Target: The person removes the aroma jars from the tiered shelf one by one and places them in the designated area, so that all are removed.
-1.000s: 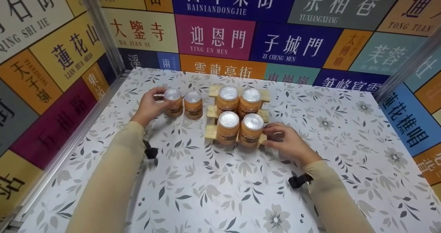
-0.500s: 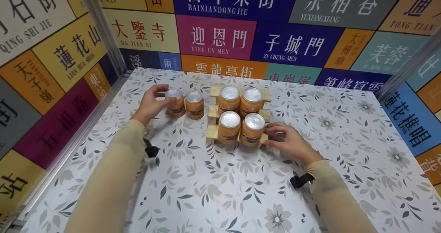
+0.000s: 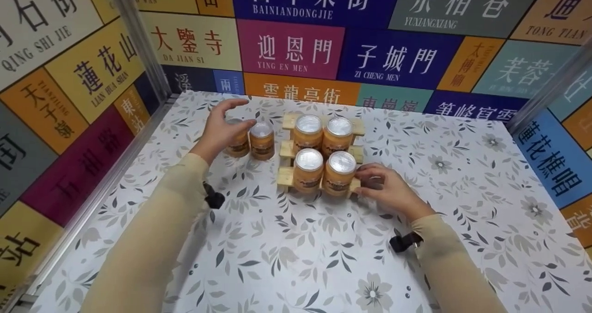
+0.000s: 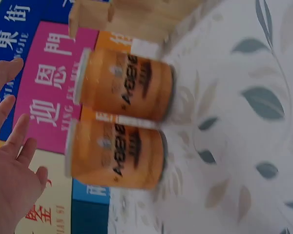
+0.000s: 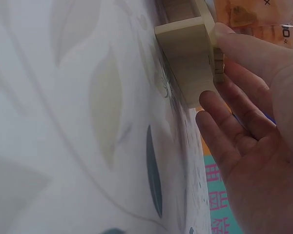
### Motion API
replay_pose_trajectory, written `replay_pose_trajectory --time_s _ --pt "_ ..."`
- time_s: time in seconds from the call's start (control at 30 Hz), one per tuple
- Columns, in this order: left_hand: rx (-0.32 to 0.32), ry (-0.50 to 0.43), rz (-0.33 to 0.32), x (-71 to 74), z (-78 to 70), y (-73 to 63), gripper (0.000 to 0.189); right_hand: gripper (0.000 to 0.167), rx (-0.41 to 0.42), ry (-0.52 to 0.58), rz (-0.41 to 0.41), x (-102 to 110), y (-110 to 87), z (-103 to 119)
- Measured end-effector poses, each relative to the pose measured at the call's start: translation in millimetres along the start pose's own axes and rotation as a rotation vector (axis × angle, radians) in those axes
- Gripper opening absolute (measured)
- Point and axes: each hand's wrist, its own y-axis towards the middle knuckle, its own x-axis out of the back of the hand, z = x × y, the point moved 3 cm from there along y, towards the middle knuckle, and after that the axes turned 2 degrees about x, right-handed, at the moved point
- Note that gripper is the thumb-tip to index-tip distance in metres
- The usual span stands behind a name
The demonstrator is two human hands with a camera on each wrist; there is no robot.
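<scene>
Two orange cans with pale lids stand side by side on the left: the outer can, partly hidden by my left hand, and the inner can. That hand is raised over the outer one with fingers spread and nothing held; in the left wrist view both cans stand apart from the fingers. A stepped wooden rack bears several more orange cans with silver lids, among them a front right can. My right hand pinches the rack's right end; the right wrist view shows the thumb at its wooden edge.
A table with a leaf-and-flower cover lies under everything. Walls of coloured sign panels rise behind and at both sides, with metal posts at the corners. Each wrist carries a small black camera.
My left hand has let go of the outer left can, risen and moved a little right, its fingers spreading. The right hand and the rack stay where they were.
</scene>
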Motion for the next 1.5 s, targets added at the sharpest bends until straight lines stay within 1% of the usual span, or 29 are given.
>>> replay_pose_trajectory --time_s 0.13,0.27,0.33,0.43,0.6,0.67,0.77,0.97,1.13,1.27,1.4,1.5 --pt "-0.075 -0.037 0.021 -9.1 -15.0 -4.1 0.055 0.035 -0.008 -0.01 0.007 -0.5 2.3 0.7" --pt "-0.155 -0.081 0.057 -19.9 -26.0 -8.8 0.055 0.036 -0.019 -0.028 0.01 -0.5 2.6 0.8" --pt "-0.174 -0.106 0.081 -26.2 -31.0 -11.0 0.054 0.036 -0.019 -0.034 0.009 -0.1 1.9 1.2" --pt "-0.183 -0.123 0.118 -36.2 -37.3 -12.9 0.052 0.036 -0.024 -0.032 0.002 0.7 0.3 1.5" --pt "-0.233 -0.122 0.181 -51.1 -44.1 -18.4 0.054 0.036 0.009 -0.029 -0.007 1.2 -1.2 -0.2" --pt "-0.255 -0.117 0.195 -55.2 -46.1 -20.7 0.054 0.036 0.027 -0.021 -0.006 0.9 -1.1 -0.6" --pt "-0.266 -0.113 0.204 -59.6 -49.7 -22.1 0.054 0.037 0.027 -0.012 -0.003 0.1 -0.5 0.0" --pt "-0.254 -0.09 0.233 -69.2 -57.4 -20.8 0.059 0.036 0.008 -0.02 -0.013 0.0 -0.6 -0.4" --pt "-0.227 -0.047 0.258 -79.5 -58.6 -19.7 0.06 0.036 0.005 -0.007 -0.012 -0.5 -1.8 -1.0" --pt "-0.223 -0.031 0.27 -85.7 -59.3 -20.0 0.061 0.037 0.0 0.0 -0.013 -0.9 -2.3 -1.6" --pt "-0.216 -0.035 0.275 -89.5 -60.3 -19.0 0.063 0.037 -0.005 -0.006 -0.011 -0.8 -2.3 -1.6" --pt "-0.202 -0.062 0.287 -90.6 -61.3 -19.0 0.063 0.038 0.0 -0.001 -0.014 0.0 -1.8 -1.4"
